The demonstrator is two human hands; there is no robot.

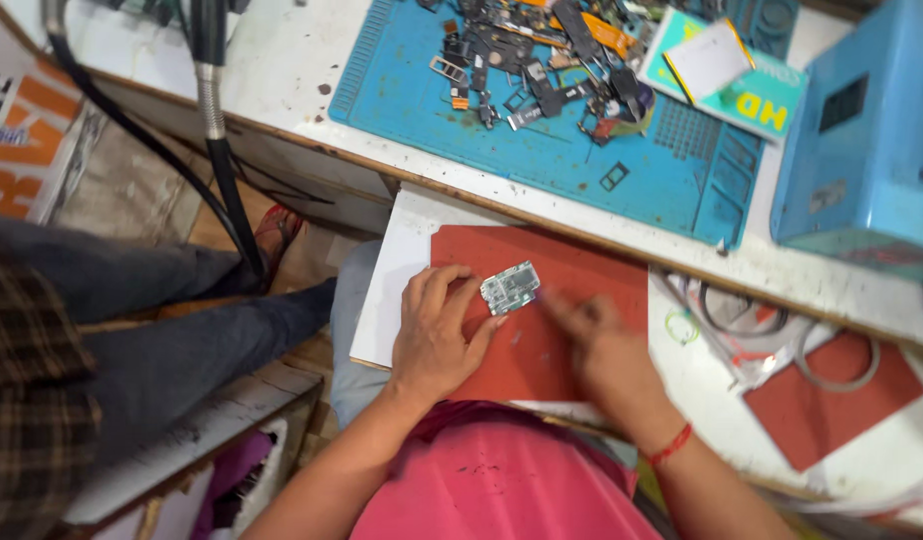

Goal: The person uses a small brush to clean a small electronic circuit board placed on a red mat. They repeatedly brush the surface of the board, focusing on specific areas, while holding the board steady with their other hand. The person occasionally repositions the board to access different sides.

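Pinning a small circuit board (510, 288) to the red mat (572, 262) with your left hand (437, 335), fingers spread flat beside it, you work at its right edge with your right hand (600, 340), too blurred to tell its grip. Likely risk: the board skids sideways if your left fingertips ease off.

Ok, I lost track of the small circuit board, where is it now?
In the head view, the circuit board lies on the red mat, at the left hand's fingertips, just left of the blurred right hand.
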